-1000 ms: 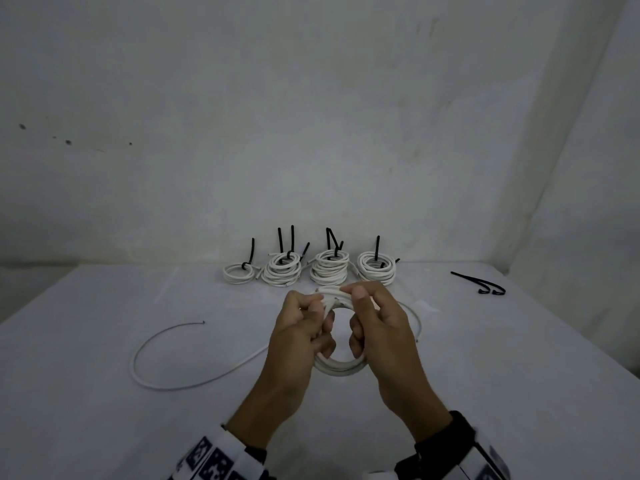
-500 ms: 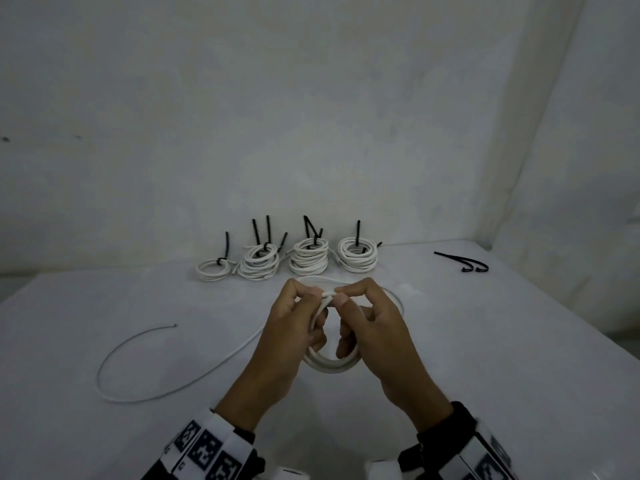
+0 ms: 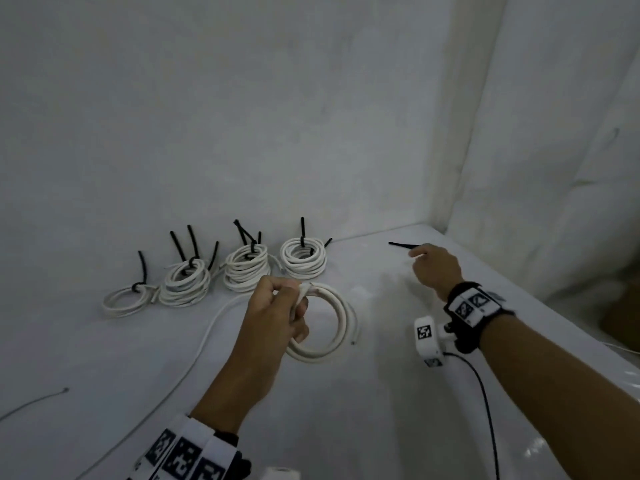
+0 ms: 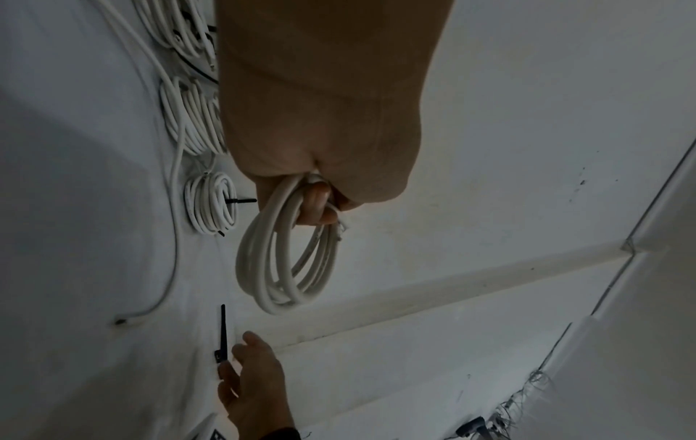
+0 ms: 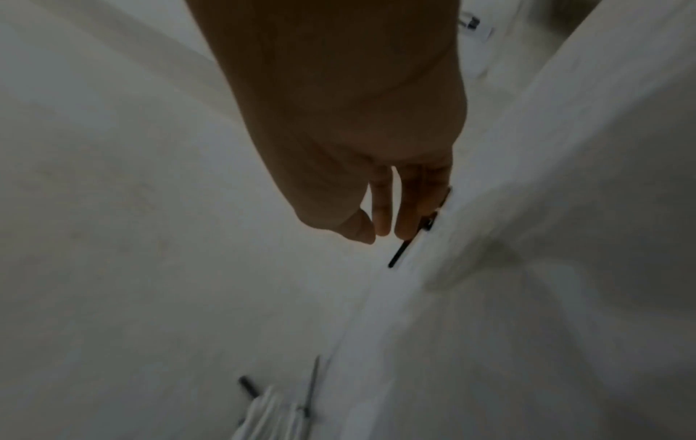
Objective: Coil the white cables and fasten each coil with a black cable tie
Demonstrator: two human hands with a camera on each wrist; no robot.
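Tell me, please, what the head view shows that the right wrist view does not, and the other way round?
Only the head view shows the left hand gripping the fresh white coil, the loose cable trailing left, and all four tied coils along the wall. Only the right wrist view shows the right hand's fingertips straight and reaching down at the tie, not yet gripping it. Both show the right hand at the loose black cable tie near the table's far edge.
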